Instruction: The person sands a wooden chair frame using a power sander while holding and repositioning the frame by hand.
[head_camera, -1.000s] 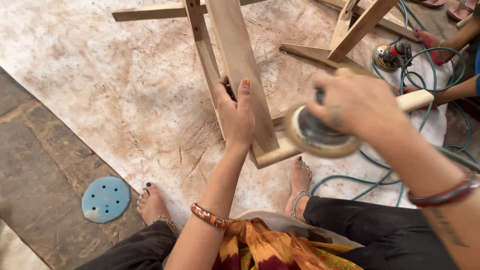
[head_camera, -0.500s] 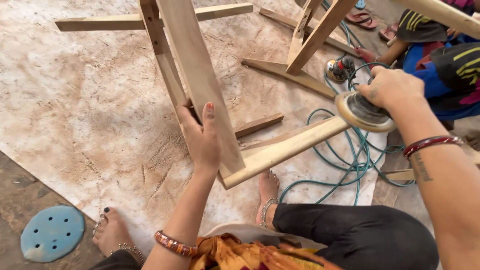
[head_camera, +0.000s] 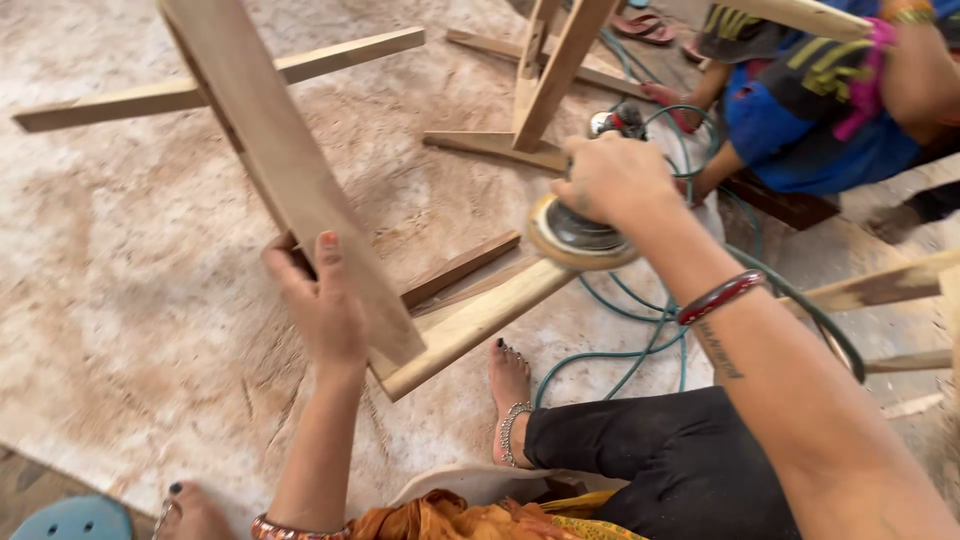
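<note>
Left hand (head_camera: 322, 300) grip clenched on pale wooden slat frame (head_camera: 300, 190), tilted over floor. Right hand (head_camera: 612, 180) grip grasps round disc sander (head_camera: 578, 238), pad touching light wooden bar (head_camera: 470, 325) right of left grip.

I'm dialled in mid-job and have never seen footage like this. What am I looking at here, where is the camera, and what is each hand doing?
There is no machine here, just a person working with bare hands. The one picture comes from a camera worn on the person's head, looking down, so the arms reach in from the bottom edge.

The left hand grips the edge of a broad plank of a wooden frame, holding it tilted. The right hand presses a round disc sander onto a lighter wooden bar of the same frame. A green hose loops across the dusty floor sheet. The person's bare foot rests below the bar. More wooden pieces lie further off, and another person sits at upper right. A blue sanding disc lies bottom left.
</note>
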